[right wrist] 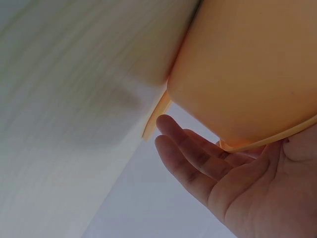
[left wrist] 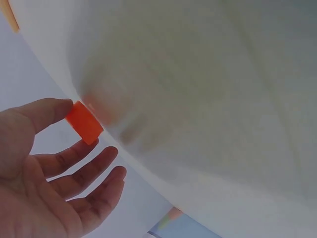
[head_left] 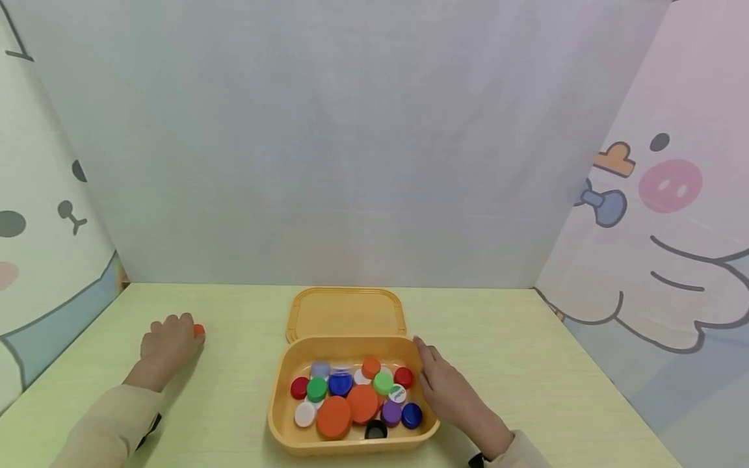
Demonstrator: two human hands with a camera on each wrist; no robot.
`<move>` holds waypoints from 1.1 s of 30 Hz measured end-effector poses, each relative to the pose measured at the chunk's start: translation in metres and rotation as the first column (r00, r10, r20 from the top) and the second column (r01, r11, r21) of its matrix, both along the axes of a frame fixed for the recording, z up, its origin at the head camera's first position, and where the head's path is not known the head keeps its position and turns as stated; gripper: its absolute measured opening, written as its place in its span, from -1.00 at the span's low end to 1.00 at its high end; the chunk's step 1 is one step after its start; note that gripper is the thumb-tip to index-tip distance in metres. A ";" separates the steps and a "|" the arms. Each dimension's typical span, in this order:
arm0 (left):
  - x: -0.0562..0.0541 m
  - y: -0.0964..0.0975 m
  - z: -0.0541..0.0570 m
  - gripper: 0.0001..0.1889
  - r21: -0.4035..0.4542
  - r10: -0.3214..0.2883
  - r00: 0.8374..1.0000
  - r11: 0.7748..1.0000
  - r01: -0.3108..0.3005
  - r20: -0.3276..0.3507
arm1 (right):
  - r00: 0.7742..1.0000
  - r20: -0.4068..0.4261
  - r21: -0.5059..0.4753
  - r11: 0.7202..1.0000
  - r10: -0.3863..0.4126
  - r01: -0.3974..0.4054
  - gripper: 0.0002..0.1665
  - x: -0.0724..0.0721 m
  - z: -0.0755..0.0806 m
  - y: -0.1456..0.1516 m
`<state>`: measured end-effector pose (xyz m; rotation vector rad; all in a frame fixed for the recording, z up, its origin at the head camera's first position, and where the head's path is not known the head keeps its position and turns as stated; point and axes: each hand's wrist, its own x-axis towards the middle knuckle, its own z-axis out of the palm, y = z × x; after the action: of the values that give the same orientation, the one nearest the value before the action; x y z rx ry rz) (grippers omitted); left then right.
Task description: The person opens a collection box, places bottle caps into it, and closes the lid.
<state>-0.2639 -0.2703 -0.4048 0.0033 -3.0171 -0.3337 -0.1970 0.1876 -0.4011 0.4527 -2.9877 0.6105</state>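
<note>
My left hand (head_left: 171,346) is at the left of the table and pinches an orange bottle cap (left wrist: 85,123) between thumb and index finger. The cap sits right at the tabletop, and the other fingers are loosely bent beside it. A yellow plastic box (head_left: 275,406) in the middle holds many bottle caps, among them a large orange cap (head_left: 334,418), a green cap (head_left: 317,389) and a purple cap (head_left: 391,413). My right hand (head_left: 447,387) rests on the box's right rim. In the right wrist view its fingers (right wrist: 185,153) extend loosely outside the wall.
The matching yellow lid (head_left: 346,312) lies flat behind the box, close to its back rim. A pale grey curtain (head_left: 351,143) closes off the far edge of the light wooden table (head_left: 497,338). Cartoon-printed panels (head_left: 667,260) stand along both sides.
</note>
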 end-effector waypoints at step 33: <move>0.046 0.101 0.047 -0.65 -0.043 -0.182 0.956 0.983 0.176 -0.230 | 1.000 -0.009 0.004 1.000 -0.007 0.007 -0.36 0.000 -0.002 0.000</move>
<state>-0.2180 -0.1690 -0.3576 -0.2923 -2.7923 -0.2926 -0.1974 0.1875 -0.4033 0.4434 -2.9812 0.6008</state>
